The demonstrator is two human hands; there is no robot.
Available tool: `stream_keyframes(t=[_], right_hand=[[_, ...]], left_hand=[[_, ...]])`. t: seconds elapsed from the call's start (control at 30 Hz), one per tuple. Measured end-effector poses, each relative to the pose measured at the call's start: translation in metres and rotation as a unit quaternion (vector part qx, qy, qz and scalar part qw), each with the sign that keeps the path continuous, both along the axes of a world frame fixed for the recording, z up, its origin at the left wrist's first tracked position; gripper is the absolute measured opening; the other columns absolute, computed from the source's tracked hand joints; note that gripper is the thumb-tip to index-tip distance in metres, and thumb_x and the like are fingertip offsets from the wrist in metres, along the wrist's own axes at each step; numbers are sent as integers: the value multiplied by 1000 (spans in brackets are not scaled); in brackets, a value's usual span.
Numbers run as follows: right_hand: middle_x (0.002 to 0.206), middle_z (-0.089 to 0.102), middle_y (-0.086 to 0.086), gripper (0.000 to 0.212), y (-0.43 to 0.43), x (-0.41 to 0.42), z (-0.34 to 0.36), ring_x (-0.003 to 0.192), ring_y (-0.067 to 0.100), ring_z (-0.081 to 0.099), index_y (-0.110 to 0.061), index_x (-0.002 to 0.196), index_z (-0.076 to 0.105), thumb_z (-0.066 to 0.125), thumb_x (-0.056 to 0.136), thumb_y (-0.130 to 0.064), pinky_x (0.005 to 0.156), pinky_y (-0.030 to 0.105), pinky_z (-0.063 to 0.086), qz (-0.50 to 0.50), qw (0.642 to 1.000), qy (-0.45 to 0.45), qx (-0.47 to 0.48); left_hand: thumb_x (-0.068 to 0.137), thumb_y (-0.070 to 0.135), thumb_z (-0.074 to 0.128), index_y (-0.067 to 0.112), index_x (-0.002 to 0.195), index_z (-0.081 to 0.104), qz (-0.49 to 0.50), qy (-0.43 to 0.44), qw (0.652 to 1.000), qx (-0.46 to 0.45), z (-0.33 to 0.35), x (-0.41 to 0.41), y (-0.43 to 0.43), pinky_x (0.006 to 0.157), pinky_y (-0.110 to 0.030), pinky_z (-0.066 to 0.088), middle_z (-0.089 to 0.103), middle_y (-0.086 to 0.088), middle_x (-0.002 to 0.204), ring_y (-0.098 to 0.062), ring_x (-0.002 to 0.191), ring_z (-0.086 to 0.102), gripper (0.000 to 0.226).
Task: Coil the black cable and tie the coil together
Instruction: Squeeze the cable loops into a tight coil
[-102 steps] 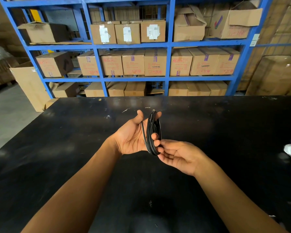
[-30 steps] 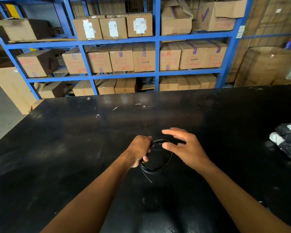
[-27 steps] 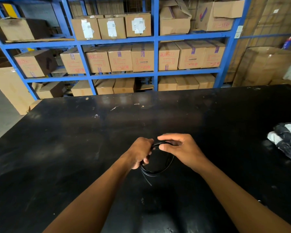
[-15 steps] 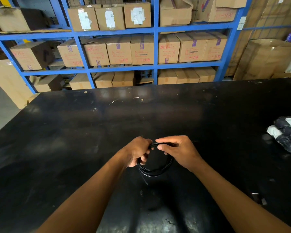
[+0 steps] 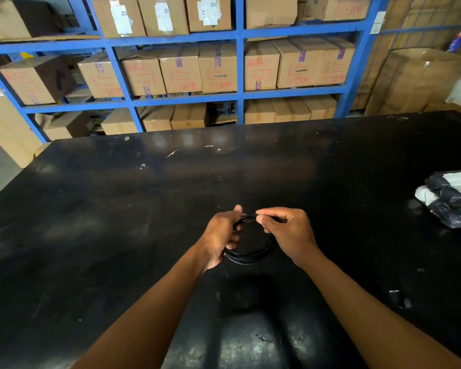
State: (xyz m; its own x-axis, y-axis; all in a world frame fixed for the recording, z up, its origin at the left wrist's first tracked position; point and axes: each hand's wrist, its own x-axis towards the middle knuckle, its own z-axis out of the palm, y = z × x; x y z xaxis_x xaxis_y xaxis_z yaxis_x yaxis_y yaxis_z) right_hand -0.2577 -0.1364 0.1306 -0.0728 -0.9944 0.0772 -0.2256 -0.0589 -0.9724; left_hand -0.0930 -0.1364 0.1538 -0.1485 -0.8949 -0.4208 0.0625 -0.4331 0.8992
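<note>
Black cable point(image 5: 250, 255) coil gripped between left hand point(image 5: 222, 235) and right hand point(image 5: 288, 234).

1. Two hands: a left hand point(image 5: 222, 235) and a right hand point(image 5: 288, 233).
2. One coil of black cable point(image 5: 250, 255), held between them.
3. One black table point(image 5: 117, 209).
4. One plastic-wrapped bundle point(image 5: 450, 198), near the table's right edge.
5. One blue shelving rack point(image 5: 239, 65) behind the table, with three levels in view.
6. Cardboard boxes point(image 5: 217, 67) on the rack: about nine in the middle row; the other rows are partly cut off or hidden, so their counts cannot be told.
</note>
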Motion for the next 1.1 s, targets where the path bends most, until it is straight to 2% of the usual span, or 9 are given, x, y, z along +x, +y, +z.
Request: stream_keyframes(t=[0.1, 0.27, 0.43, 0.57, 0.63, 0.77, 0.87, 0.93, 1.1], right_hand=[[84, 77, -5, 17, 3, -4, -1, 66, 7, 70, -20, 93, 79, 74, 82, -9, 67, 21, 57, -19, 1000, -8, 9], [88, 77, 0, 16, 13, -18, -3, 66, 2, 69, -11, 96, 79, 73, 83, -5, 60, 14, 52, -42, 999, -18, 28], [86, 76, -1, 16, 27, -44, -12, 67, 3, 68, -12, 98, 78, 72, 84, -9, 60, 17, 54, -67, 995, 12, 72], [81, 75, -2, 15, 38, -73, -20, 74, 20, 70, -18, 96, 78, 72, 84, -10, 74, 31, 58, -97, 990, 30, 94], [81, 74, -4, 15, 44, -88, -27, 76, 19, 71, -20, 95, 78, 72, 84, -12, 75, 30, 58, -116, 987, 42, 105], [99, 77, -1, 17, 53, -114, -42, 89, 8, 69, -15, 100, 78, 70, 86, -15, 87, 27, 56, -156, 982, 46, 93], [105, 75, 0, 19, 60, -135, -52, 98, 13, 66, -16, 100, 77, 61, 90, -19, 91, 32, 53, -241, 961, 95, 100], [107, 75, 1, 23, 67, -154, -60, 102, 20, 66, -18, 100, 75, 56, 90, -15, 92, 37, 53, -279, 935, 164, 145], [127, 58, 12, 43, 84, -189, -90, 115, 35, 57, -20, 124, 62, 62, 82, -8, 98, 43, 49, -138, 868, 374, 296]], left_hand=[[102, 37, 49, 19, 70, 42, 0, -50, 997, -58, -5, -10, 2, 37, -19, 22, 34, 6, 59, -6, 42, 27, 37], [101, 30, 55, 13, 79, 54, -1, -57, 991, -120, -19, -25, 10, 38, -19, 24, 40, 5, 61, -5, 44, 31, 27], [98, 28, 58, 17, 81, 62, -13, -158, 971, -177, -45, -56, 7, 46, -22, 34, 51, 7, 61, -5, 50, 43, 21], [98, 29, 58, 16, 86, 64, -33, -173, 968, -180, -65, -90, 5, 48, -25, 36, 53, 4, 62, -8, 53, 47, 19], [98, 30, 58, 16, 86, 64, -46, -174, 969, -170, -73, -107, 6, 50, -28, 37, 55, 2, 64, -10, 56, 48, 20], [96, 31, 61, 16, 82, 66, -58, -169, 974, -142, -85, -139, 5, 57, -33, 44, 64, -2, 73, -17, 67, 59, 21], [95, 30, 62, 15, 81, 67, -61, -168, 975, -128, -91, -159, 2, 63, -35, 52, 70, -8, 83, -21, 75, 66, 22], [96, 30, 61, 14, 79, 67, -73, -182, 973, -124, -95, -169, 1, 61, -30, 48, 68, -6, 80, -17, 72, 63, 23], [96, 29, 61, 11, 78, 67, -92, -186, 974, -90, -104, -186, 6, 52, -23, 39, 60, 2, 64, -9, 55, 55, 26]])
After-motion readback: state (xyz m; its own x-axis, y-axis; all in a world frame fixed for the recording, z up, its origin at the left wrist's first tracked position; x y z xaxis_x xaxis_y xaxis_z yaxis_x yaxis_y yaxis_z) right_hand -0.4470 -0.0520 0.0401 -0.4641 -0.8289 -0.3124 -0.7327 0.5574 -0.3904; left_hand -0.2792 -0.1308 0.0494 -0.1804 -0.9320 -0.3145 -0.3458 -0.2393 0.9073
